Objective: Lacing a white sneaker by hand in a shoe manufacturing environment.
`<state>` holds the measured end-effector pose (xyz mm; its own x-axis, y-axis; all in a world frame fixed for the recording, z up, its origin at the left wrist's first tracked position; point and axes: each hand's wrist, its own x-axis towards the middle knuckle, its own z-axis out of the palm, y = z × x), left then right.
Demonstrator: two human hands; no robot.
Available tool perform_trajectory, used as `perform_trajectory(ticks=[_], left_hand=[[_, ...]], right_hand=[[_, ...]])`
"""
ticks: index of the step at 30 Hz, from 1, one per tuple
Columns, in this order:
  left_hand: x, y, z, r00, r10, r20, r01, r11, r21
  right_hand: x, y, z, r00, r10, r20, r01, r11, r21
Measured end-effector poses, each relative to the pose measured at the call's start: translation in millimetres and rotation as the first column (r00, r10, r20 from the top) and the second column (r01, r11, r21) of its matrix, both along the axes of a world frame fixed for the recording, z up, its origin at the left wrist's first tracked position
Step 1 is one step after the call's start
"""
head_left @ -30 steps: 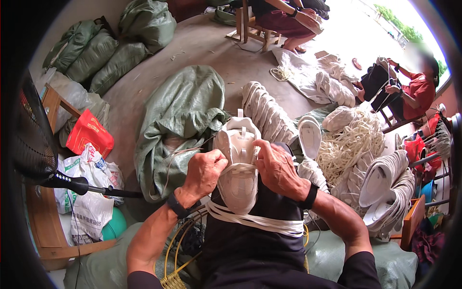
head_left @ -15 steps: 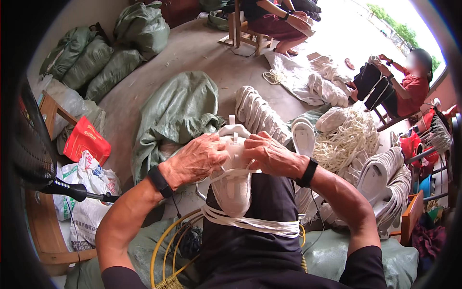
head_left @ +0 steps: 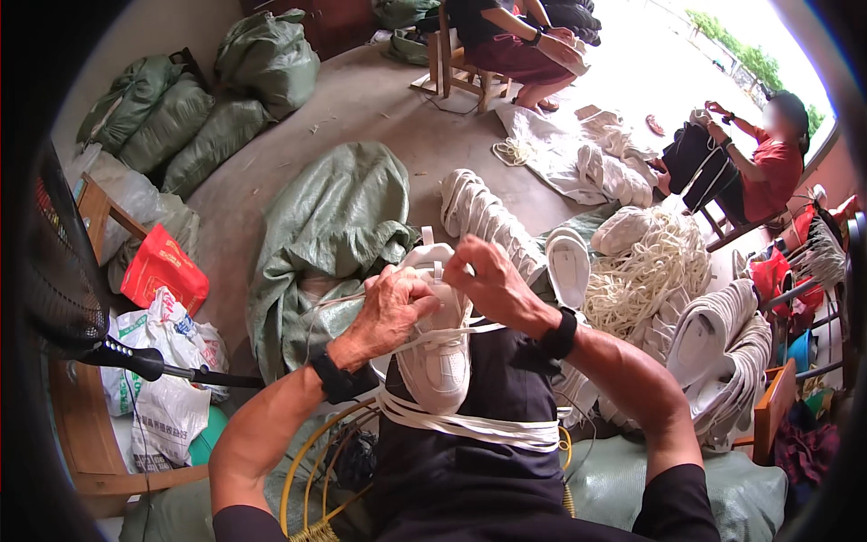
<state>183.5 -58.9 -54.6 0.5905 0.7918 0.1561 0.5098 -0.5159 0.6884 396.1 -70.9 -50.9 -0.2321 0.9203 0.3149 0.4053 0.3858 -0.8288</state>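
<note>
A white shoe (head_left: pixel 435 378) rests on my dark-trousered thigh, toe toward me, with white shoelace (head_left: pixel 442 336) crossing its front. My left hand (head_left: pixel 395 305) is closed at the left side of the shoe's opening, its thumb and fingers pinching the lace; a pale strand trails out left of the knuckles. On the other side, my right hand (head_left: pixel 495 282) is raised just above the shoe's right edge, fingers curled together. What its fingertips hold is too small to make out. Several white laces (head_left: pixel 470 428) are wrapped round my thigh below the toe.
Beyond the shoe lie a green woven sack (head_left: pixel 334 208), a row of stacked white shoes (head_left: pixel 488 217) and a heap of loose laces (head_left: pixel 646 271). More white shoes (head_left: pixel 713 339) are stacked at right. A fan (head_left: pixel 68 271) stands at left. Two people sit working farther off.
My right hand has lifted off the shoe's tongue area and turned, fingers curled upward. My left hand has shifted slightly down and left, and a strand now shows beside it.
</note>
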Motion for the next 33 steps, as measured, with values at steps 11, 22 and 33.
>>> perform_trajectory(ticks=[11,22,33], left_hand=[[11,-10,-1,0.769,0.498,0.401,-0.309,0.838,-0.450],[0,2,-9,0.792,0.381,0.477,-0.175,0.890,-0.422],[-9,9,-7,0.784,0.360,0.505,-0.080,0.866,-0.494]], right_hand=[[-23,-2,16,0.993,-0.014,0.115,-0.012,0.974,0.224],[-40,-32,-23,0.927,0.045,0.373,-0.211,0.884,0.418],[176,-9,-10,0.718,-0.629,0.297,0.477,0.756,0.448]])
